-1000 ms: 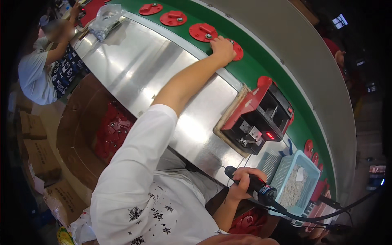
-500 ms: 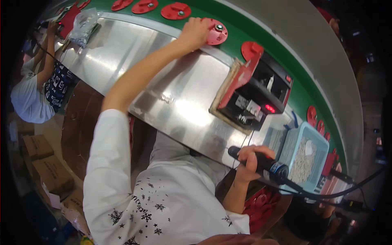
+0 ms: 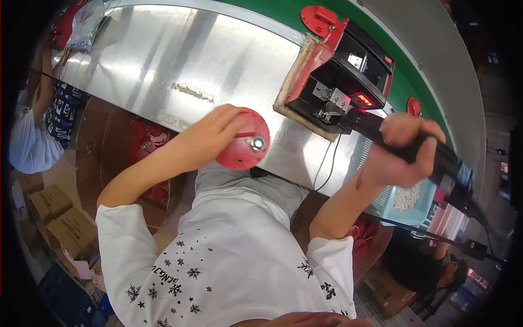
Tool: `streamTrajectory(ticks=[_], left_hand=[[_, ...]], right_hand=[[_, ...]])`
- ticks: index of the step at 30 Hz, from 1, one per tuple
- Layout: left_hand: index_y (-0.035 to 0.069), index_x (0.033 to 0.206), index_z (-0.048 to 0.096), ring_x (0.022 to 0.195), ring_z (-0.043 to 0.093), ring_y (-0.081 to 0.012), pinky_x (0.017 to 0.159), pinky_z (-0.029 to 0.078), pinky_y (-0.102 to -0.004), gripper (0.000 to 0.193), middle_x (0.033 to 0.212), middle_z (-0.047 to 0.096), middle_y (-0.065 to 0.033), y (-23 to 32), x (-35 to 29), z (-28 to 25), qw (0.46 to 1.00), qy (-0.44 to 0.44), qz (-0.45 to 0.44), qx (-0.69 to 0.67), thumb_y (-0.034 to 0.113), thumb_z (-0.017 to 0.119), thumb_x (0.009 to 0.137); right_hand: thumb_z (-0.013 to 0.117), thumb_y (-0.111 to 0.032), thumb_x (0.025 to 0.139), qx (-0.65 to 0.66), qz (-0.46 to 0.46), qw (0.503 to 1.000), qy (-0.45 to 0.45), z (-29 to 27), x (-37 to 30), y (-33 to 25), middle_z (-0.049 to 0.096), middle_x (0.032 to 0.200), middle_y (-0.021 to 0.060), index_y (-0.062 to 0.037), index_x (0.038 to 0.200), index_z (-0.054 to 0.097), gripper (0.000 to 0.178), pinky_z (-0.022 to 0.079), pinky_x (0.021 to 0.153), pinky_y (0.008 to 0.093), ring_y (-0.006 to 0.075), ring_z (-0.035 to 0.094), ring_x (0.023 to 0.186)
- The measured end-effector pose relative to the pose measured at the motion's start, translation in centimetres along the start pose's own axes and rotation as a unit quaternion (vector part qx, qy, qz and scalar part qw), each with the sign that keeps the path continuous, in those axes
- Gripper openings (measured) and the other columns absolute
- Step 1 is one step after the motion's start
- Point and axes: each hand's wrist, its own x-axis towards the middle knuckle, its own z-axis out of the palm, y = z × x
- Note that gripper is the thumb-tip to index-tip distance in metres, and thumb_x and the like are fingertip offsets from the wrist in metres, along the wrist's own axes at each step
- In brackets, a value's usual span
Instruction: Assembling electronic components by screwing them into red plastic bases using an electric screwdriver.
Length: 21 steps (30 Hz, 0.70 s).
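Observation:
My left hand [image 3: 210, 135] grips the left edge of a round red plastic disc [image 3: 244, 151], held just over the bench's near edge. A shiny round metal part is set in the disc. With my right hand [image 3: 400, 155] I hold a black corded electric screwdriver [image 3: 373, 129], blurred by motion. Its tip points left at the front of a boxy black and red screw feeder [image 3: 348, 71] with a lit red display. Whether the tip touches the feeder cannot be made out.
The metal bench [image 3: 147, 60] borders a green belt [image 3: 253, 10], where another red disc [image 3: 318, 20] lies behind the feeder. A light blue basket [image 3: 388, 210] of small white parts stands right, partly under my right arm. Co-workers sit at far left [image 3: 35, 139] and lower right [image 3: 411, 261].
My left hand has brought the red disc from the green belt to the near bench edge. My right hand has carried the screwdriver up and right, to the screw feeder.

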Motion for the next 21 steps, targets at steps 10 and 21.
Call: streamTrajectory(ticks=[10, 21], left_hand=[[-0.003, 0.117, 0.046, 0.118, 0.040, -0.0335, 0.098, 0.037, -0.0374, 0.051, 0.126, 0.042, -0.0204, 2.7, 3.9, 4.4, 0.993, -0.003, 0.112, -0.047, 0.001, 0.058, 0.068], [0.003, 0.097, 0.057, 0.116, 0.043, -0.0295, 0.099, 0.033, -0.0431, 0.033, 0.113, 0.051, -0.0129, 4.9, 4.9, 6.1, 0.983, 0.154, 0.069, -0.070, 0.015, 0.065, 0.067]], right_hand=[[0.049, -0.015, 0.076, -0.146, 0.065, 0.986, 0.043, 3.1, 0.5, 1.0, 0.039, 0.053, 0.0038, 0.0011, 0.085, 0.048, 0.019, 0.037, 0.048, 0.0295, 0.0141, 0.039, 0.044], [0.047, -0.020, 0.077, -0.022, 0.149, 0.989, -0.007, 0.8, 3.4, 1.9, 0.037, 0.057, 0.0022, -0.0005, 0.087, 0.053, 0.023, 0.033, 0.051, 0.0306, 0.0129, 0.036, 0.048]])
